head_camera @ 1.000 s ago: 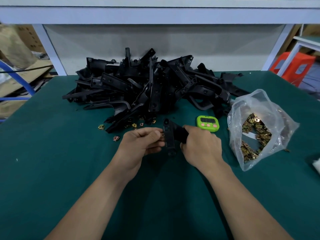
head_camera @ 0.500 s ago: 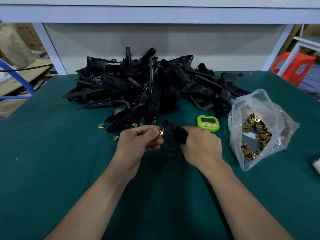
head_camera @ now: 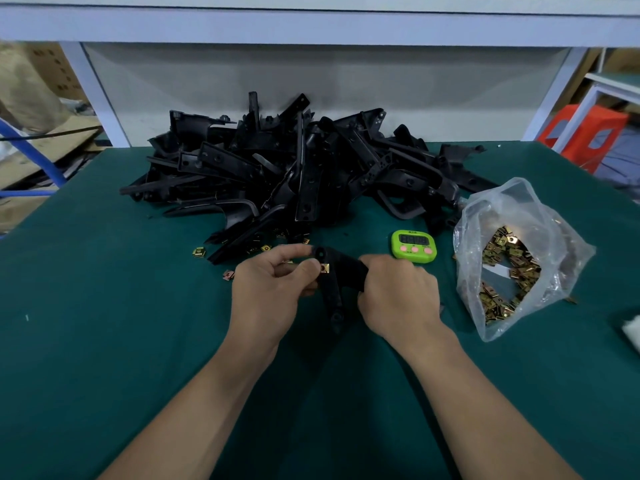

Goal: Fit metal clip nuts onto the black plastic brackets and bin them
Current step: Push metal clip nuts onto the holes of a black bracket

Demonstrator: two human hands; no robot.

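Observation:
Over the green table's middle, my right hand (head_camera: 398, 296) grips a black plastic bracket (head_camera: 334, 292) by its right arm. A brass clip nut (head_camera: 324, 268) sits on the bracket's left edge, and my left hand (head_camera: 273, 289) pinches it there between thumb and forefinger. A big heap of black brackets (head_camera: 304, 171) lies behind the hands. Several loose clip nuts (head_camera: 256, 249) are scattered at the heap's front edge. To the right, a clear plastic bag of clip nuts (head_camera: 512, 268) lies open.
A green digital timer (head_camera: 414, 246) lies just beyond my right hand. The green table top (head_camera: 104, 323) extends left and toward me. A white thing (head_camera: 632, 329) shows at the right edge. A white shelf frame and an orange stool (head_camera: 585, 133) stand behind.
My left hand has brought the clip nut rightward onto the bracket's edge, where it now shows seated. My right hand has tilted the bracket slightly; both hands stay in place.

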